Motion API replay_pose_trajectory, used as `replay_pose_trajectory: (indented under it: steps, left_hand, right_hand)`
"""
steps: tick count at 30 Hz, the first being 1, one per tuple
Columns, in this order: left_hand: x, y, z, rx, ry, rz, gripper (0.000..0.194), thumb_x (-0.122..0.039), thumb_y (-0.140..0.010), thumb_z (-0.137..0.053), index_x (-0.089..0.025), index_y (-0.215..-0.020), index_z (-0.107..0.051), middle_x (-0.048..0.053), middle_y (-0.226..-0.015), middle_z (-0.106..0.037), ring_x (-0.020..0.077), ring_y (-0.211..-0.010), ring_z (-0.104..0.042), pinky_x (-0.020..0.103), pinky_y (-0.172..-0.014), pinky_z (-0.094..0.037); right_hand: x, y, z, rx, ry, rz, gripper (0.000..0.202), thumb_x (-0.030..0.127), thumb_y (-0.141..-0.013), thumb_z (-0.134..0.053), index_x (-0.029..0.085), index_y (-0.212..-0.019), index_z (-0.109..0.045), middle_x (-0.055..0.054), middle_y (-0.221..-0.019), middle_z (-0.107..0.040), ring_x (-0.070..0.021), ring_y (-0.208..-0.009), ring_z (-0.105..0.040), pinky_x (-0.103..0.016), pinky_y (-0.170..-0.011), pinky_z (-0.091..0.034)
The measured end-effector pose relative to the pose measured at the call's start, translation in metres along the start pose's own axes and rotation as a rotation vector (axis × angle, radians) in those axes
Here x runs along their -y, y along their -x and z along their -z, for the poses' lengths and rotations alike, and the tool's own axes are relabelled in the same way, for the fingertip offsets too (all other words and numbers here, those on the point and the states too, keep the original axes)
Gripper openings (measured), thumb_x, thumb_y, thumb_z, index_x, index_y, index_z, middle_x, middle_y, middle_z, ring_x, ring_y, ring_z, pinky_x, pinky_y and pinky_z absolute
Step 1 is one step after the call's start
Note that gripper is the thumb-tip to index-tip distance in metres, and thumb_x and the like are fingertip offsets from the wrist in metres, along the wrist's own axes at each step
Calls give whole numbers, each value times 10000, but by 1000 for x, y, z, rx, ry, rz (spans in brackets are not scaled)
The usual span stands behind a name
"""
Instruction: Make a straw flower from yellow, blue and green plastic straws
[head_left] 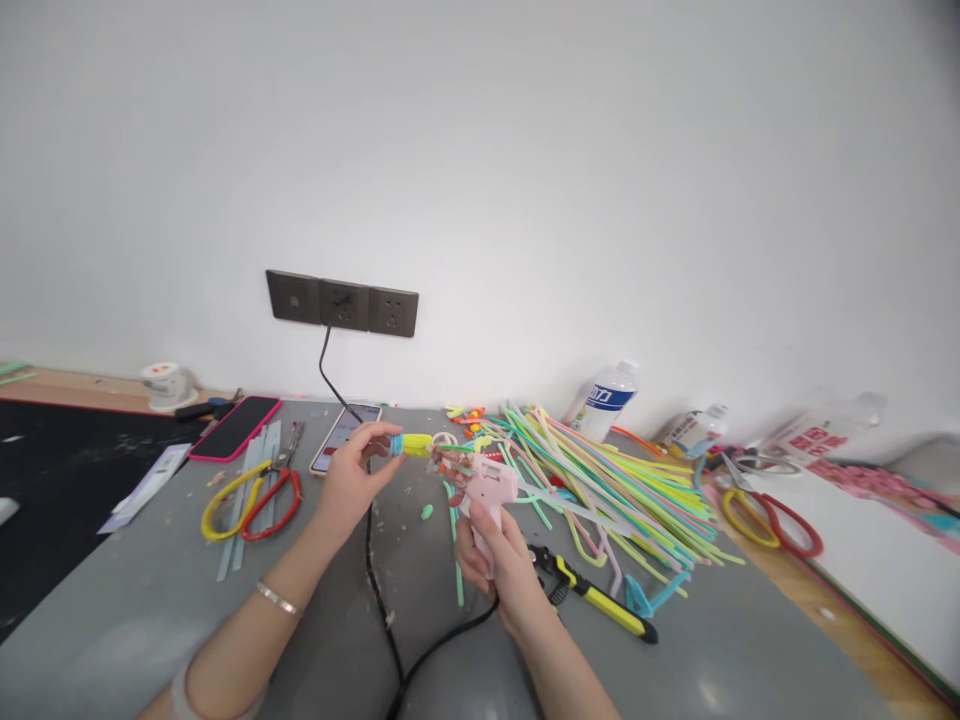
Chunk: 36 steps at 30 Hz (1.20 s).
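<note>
My left hand pinches the blue end of a small yellow-and-blue craft piece between thumb and fingers. My right hand is wrapped round the handle of a pink hot glue gun. Its nozzle, crusted with residue, points left at the yellow end; whether they touch I cannot tell. A translucent glue stick juts from the gun's rear to the right. From the handle's base a black cord runs down over the grey table. A small green bit lies below the yellow piece.
Right of the gun lies a heap of coloured pipe cleaners, with yellow-black pliers in front. At left are scissors, translucent sticks and two phones. Bottles stand by the wall, below the sockets.
</note>
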<state>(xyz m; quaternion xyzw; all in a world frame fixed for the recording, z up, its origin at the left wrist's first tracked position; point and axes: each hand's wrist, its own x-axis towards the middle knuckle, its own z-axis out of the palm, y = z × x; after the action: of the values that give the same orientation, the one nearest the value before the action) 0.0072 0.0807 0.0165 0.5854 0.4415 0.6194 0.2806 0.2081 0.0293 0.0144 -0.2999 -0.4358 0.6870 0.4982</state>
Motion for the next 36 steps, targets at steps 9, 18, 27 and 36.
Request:
replay_pose_trajectory:
  steps: [9,18,27,36]
  left_hand:
    - [2,0,3,28,-19,-12,253,-157,-736,-682,-214,-983,-678,47,-1001,-653,173,-823,-594,291,-793,-483]
    - [3,-2,3,40,-42,-42,246,-160,-749,-658,-206,-991,-660,42,-999,-643,165,-841,-601,296,-800,-492]
    - [2,-1,3,53,-54,-46,237,-163,-762,-651,-200,-996,-649,53,-1023,-639,177,-885,-613,306,-824,-501]
    - [3,-2,4,61,-58,-70,242,-145,-767,-643,-206,-1001,-653,46,-1020,-630,169,-885,-598,295,-822,-493]
  right_hand:
    - [-3,-2,2,-14,11,-2,406,561,-830,-616,175,-932,-548,134,-420,-345,-27,-310,-201,-179,-337,-159]
    - [-1,-1,2,-22,21,-7,427,573,-812,-631,170,-914,-533,140,-413,-345,-18,-306,-203,-159,-329,-161]
    - [1,0,-1,-20,37,2,396,546,-829,-623,168,-901,-529,139,-422,-347,-13,-305,-205,-161,-334,-162]
    - [1,0,0,-38,50,-11,428,580,-799,-636,173,-876,-530,140,-416,-341,-18,-315,-197,-162,-332,-165]
